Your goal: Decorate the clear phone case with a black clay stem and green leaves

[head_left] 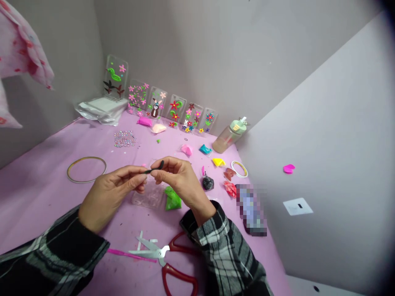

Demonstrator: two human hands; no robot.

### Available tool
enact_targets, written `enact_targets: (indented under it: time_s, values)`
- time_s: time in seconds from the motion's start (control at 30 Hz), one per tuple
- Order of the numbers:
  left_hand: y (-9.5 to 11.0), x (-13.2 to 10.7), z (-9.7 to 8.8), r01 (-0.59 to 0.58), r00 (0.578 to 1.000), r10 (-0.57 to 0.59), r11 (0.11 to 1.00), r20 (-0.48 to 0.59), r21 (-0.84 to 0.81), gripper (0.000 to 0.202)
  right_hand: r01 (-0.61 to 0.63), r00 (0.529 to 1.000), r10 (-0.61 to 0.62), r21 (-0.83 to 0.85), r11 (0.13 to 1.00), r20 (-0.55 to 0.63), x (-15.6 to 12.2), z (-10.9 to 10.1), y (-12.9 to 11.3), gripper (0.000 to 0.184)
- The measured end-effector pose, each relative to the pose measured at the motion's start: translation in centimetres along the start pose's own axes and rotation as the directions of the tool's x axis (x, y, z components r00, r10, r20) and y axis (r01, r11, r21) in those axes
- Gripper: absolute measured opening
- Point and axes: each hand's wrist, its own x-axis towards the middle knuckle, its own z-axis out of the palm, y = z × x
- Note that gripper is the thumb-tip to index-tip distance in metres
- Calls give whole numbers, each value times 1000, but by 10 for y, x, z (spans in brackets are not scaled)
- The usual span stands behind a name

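Grey walls (216, 49) met behind a pink-purple tabletop (40, 193). Up in the air over it was a thin black strip (161, 165), stretched between two hands. The left hand (106, 191) had its grip pinching the thin end between thumb and finger. The right hand (180, 176) had its grip pinching the strip too, and the fat end stuck up by its fingertips.

Below the hands lay a clear case (145, 199), flat, with the hands hiding part of it. A bright green lump (173, 199) in a bag sat just beside it, near the right wrist. Nearer the person, big scissors (161, 253) with red handles lay with their blades apart, and a pink stick (117, 252) lay against the blades.

To the left was a big thin ring (87, 181). To the right were a black lump (208, 182) in a bag, a yellow lump (219, 162) and a red lump (230, 189). Farther back lay a sheet of shiny gems (124, 139). A bottle (226, 137) with a green lid leaned near the wall. Along the back, five see-through cases (176, 111) stood in a row, covered in little flowers.
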Motion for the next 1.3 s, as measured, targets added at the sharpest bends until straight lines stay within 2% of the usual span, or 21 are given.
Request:
enact_targets:
  time_s: [0.2,0.37,0.5,0.63,0.73,0.97,1.13,1.3]
  values:
    - [-4,-3,-1,-26,998,23,999,-65,-47,36,28,1000,-28,-5,1000,-2,-1,0,3,40]
    - [-9,-3,-2,-20,997,21,1000,-72,13,57,18,1000,-18,2,1000,-10,0,0,7,39]
    - [-11,-3,-2,-6,998,4,999,-60,-32,66,17,1000,-17,15,1000,-23,1,-1,10,35]
    - [-9,-4,-1,-25,997,20,998,-79,-59,54,23,1000,-23,-15,1000,-5,0,0,9,28]
    - [-7,-5,-1,-44,994,43,999,-99,-5,45,38,999,-38,-20,999,-11,0,1,9,33]
    - [-5,-4,-3,-97,989,112,984,-101,149,41,30,1000,-30,-52,998,-7,-1,8,12,41]
    - [-4,-5,0,-91,990,96,994,-101,53,27,54,998,-55,-71,996,-10,-2,8,12,40]
    - [-2,-5,3,-93,989,93,996,-113,-2,30,55,998,-58,-99,994,-28,1,6,12,37]
